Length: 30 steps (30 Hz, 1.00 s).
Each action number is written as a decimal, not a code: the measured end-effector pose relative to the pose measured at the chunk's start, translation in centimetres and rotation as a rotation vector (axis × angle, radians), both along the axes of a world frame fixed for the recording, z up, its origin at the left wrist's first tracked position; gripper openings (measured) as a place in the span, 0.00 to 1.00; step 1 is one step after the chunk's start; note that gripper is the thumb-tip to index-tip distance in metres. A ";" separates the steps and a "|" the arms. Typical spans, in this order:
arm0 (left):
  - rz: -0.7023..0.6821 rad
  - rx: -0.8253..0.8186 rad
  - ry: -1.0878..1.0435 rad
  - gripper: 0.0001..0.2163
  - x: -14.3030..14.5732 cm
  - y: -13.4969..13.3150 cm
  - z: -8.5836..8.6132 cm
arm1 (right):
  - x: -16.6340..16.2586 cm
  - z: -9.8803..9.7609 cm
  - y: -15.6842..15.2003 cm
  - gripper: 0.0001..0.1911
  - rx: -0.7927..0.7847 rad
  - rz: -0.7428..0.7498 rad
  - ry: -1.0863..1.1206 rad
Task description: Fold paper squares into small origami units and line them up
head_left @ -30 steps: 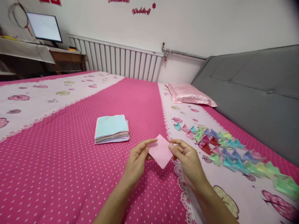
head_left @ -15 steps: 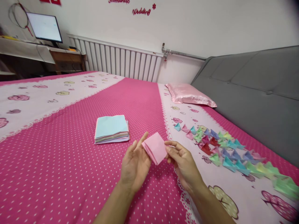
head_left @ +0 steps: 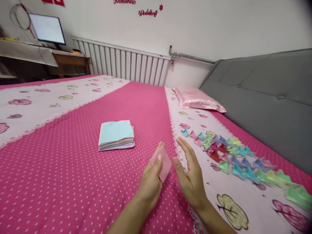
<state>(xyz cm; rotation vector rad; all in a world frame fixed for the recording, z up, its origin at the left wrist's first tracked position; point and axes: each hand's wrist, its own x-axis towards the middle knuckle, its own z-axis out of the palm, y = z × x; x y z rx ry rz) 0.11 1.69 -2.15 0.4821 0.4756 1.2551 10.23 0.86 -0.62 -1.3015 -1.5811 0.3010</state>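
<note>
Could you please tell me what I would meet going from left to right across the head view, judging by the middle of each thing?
Monitor → stack of paper → left hand → pink paper it holds → open right hand → group of folded paper boats.

The left hand [head_left: 150, 183] hides part of the pink paper [head_left: 166, 165]. Past the far edge of the bed [head_left: 73, 169], the screen [head_left: 47, 29] is too small to read.
</note>
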 end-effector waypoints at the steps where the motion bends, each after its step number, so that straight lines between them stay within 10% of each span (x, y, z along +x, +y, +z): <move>1: -0.040 0.011 0.004 0.18 0.5 -0.5 -0.2 | -0.2 0.1 -0.3 0.25 0.032 0.022 -0.049; 9: -0.228 -0.064 -0.109 0.22 2.4 -3.5 -1.0 | -1.9 -1.6 -1.1 0.34 0.121 0.090 -0.150; 19: -0.071 0.006 -0.039 0.27 1.7 -2.8 -0.9 | -2.6 -3.5 -1.9 0.29 -0.063 0.233 0.021; 25: 0.113 -0.030 0.115 0.28 0.8 -2.1 0.2 | -3.8 -4.0 -2.8 0.30 -0.263 0.396 0.343; 30: 0.155 0.006 0.326 0.29 1.8 -2.1 -1.1 | -4.2 -5.3 -2.9 0.24 -0.356 0.211 0.742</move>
